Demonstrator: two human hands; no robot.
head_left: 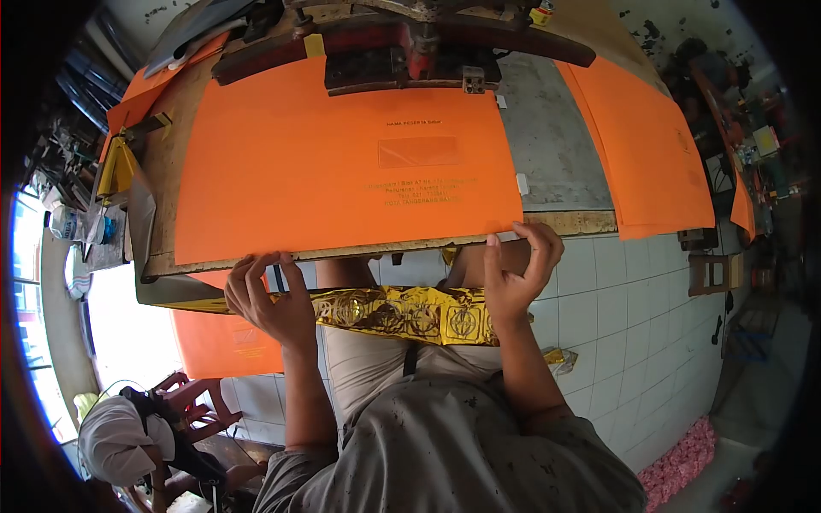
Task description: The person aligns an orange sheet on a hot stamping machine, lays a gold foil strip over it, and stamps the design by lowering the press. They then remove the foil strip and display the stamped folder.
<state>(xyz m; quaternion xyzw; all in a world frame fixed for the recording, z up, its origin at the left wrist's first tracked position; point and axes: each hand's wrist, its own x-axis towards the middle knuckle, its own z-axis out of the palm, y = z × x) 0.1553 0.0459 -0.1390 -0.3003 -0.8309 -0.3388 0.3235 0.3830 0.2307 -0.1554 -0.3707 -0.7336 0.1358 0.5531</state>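
A large orange sheet (282, 162) with gold print and a small rectangular window lies on the wooden work table (590, 224), its upper part under a dark metal press (419, 51). At the sheet's near left edge is my left hand (274, 299), fingers bent and apart, fingertips by the table edge. My right hand (520, 269) touches the near right corner of the sheet, thumb and forefinger apart. Patterned gold foil (402, 315) hangs below the table edge between my forearms, across my lap.
More orange sheets (658, 154) lie at the table's right. Another orange sheet (227, 342) is below at the left. A person in a white top (120, 440) is at the lower left. A red stool (201, 398) stands near them. Pink material (680, 462) lies lower right.
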